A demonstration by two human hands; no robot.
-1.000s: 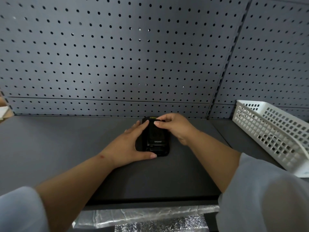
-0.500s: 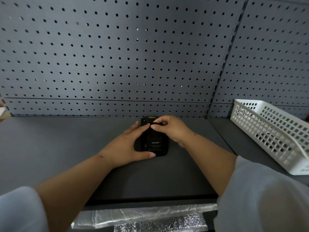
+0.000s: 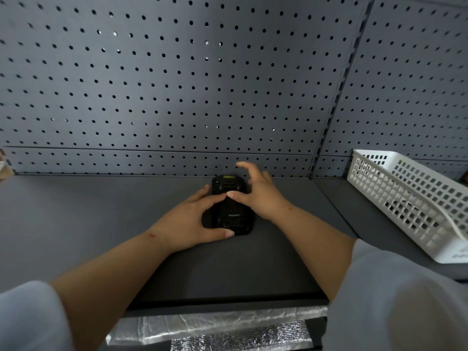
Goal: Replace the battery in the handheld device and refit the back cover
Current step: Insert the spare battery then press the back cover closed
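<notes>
Hands first: my left hand point(image 3: 188, 221) cups the left edge of the black handheld device point(image 3: 229, 206), thumb along its near end and forefinger laid across its back, so it grasps the device against the grey shelf point(image 3: 76, 224). My right hand point(image 3: 258, 196) presses its thumb on the middle of the back, tip to tip with the left forefinger, while its other fingers are spread and lifted above the far end, gripping nothing. I see the device lying back-up at mid-shelf, close to the pegboard wall point(image 3: 177, 84), with a white basket point(image 3: 410, 198) well apart to the right.
</notes>
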